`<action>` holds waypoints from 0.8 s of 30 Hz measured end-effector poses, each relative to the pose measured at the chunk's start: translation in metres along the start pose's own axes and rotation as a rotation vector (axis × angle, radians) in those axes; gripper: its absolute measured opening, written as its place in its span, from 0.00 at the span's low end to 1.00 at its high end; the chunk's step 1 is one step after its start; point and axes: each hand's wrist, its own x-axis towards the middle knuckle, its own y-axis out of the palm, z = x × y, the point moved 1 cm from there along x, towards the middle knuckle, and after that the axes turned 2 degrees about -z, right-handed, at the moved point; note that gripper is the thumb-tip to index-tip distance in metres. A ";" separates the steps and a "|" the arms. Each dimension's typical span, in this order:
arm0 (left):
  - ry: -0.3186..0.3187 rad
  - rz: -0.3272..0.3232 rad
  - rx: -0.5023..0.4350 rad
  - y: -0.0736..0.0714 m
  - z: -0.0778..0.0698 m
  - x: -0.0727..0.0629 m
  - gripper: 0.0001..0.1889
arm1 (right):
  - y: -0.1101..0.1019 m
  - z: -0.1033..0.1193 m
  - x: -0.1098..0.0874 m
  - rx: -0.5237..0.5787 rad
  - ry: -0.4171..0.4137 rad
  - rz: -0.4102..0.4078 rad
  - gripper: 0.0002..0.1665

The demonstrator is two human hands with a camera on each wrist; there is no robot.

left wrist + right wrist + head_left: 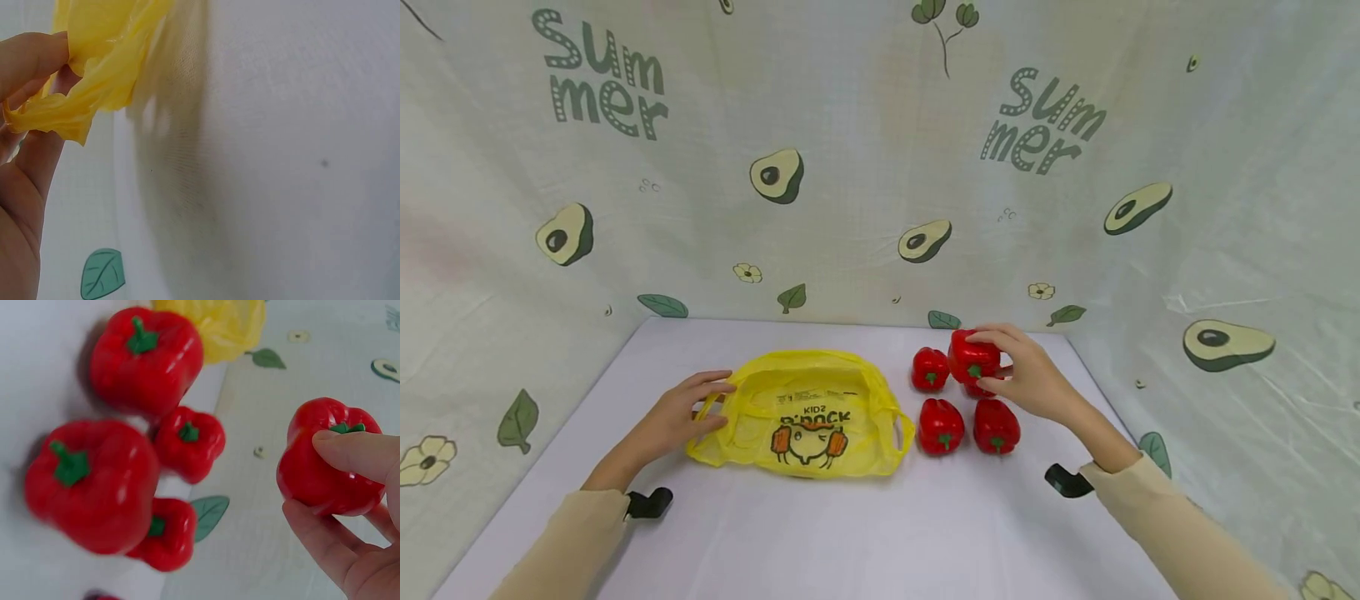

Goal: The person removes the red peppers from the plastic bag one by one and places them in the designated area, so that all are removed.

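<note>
A yellow plastic bag [808, 383] with a printed cartoon face lies with its mouth spread on the table. My left hand [683, 421] holds the bag's left edge, and in the left wrist view its fingers [34, 59] pinch the thin yellow plastic [103, 81]. On the right, my right hand [1026, 375] grips a red bell pepper [972, 357] with a green stem, raised over the others. The right wrist view shows this pepper [325, 469] between thumb and fingers. Several more red bell peppers [941, 427] stand close together beside the bag, one partly hidden behind the held pepper.
The white table [865, 533] runs up to a cloth backdrop [850, 250] printed with avocados, leaves and lettering, which also hangs along both sides. A black wrist strap [650, 503] shows at the left cuff, another strap [1067, 482] at the right.
</note>
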 end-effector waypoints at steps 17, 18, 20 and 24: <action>-0.017 -0.006 -0.001 -0.002 -0.001 -0.007 0.28 | -0.032 -0.065 -0.066 -0.067 -0.009 -0.063 0.44; -0.017 -0.006 -0.001 -0.002 0.000 -0.007 0.28 | -0.033 -0.068 -0.070 -0.068 -0.005 -0.060 0.45; -0.020 -0.007 0.000 -0.002 0.000 -0.008 0.28 | -0.035 -0.074 -0.077 -0.061 -0.003 -0.054 0.45; -0.021 -0.008 0.003 -0.002 0.001 -0.008 0.28 | -0.035 -0.083 -0.089 -0.048 0.006 -0.035 0.45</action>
